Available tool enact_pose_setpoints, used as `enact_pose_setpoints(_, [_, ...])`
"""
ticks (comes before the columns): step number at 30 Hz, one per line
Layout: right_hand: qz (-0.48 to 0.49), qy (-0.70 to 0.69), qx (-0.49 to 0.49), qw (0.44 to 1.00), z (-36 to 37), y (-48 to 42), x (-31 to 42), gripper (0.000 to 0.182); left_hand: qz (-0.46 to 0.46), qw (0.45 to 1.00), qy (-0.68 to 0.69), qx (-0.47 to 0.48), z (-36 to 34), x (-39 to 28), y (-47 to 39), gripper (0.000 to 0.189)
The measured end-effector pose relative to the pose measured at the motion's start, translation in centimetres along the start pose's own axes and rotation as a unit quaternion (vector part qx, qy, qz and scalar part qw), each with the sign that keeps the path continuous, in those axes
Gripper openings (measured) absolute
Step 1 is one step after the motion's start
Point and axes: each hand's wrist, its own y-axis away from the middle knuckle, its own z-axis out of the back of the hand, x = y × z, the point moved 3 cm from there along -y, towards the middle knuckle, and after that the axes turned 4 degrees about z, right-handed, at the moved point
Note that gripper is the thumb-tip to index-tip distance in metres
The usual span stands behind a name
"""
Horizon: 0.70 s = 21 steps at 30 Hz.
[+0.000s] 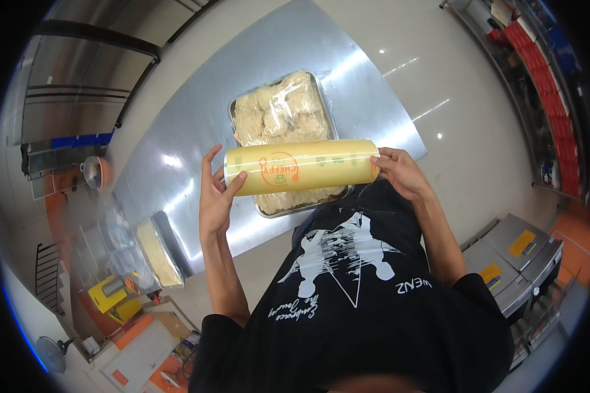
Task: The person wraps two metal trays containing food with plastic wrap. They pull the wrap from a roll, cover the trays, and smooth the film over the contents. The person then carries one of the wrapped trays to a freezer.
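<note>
A large roll of yellowish cling film (302,167) spans the space between my two hands, level over a metal tray. My left hand (219,196) grips its left end, thumb on the front and index finger raised. At the other end, my right hand (400,169) holds the roll's rim with thumb and fingers. Below the roll, the tray (333,118) holds pale, crumbly-coated food pieces (280,110) under glossy clear film. The roll hides the middle of the tray, which rests on a stainless steel table (187,108).
Another tray of pale food (158,253) lies at the table's left end, near plastic containers (123,260) and a yellow container (107,293). A shelf with red boxes (545,93) stands at the right, above steel appliances (516,260). Steel cabinets (83,73) stand at the upper left.
</note>
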Motion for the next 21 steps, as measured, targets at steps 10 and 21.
enact_pose_setpoints(10, [0.026,0.023,-0.011,0.999,-0.1,2.5,-0.6,0.039,0.043,0.998,0.023,-0.040,0.8,-0.3,0.8,0.057])
enact_pose_setpoints(21, [-0.017,-0.054,-0.046,0.997,0.5,4.9,-7.0,0.043,-0.028,0.997,-0.056,0.041,-0.3,-0.9,4.6,0.047])
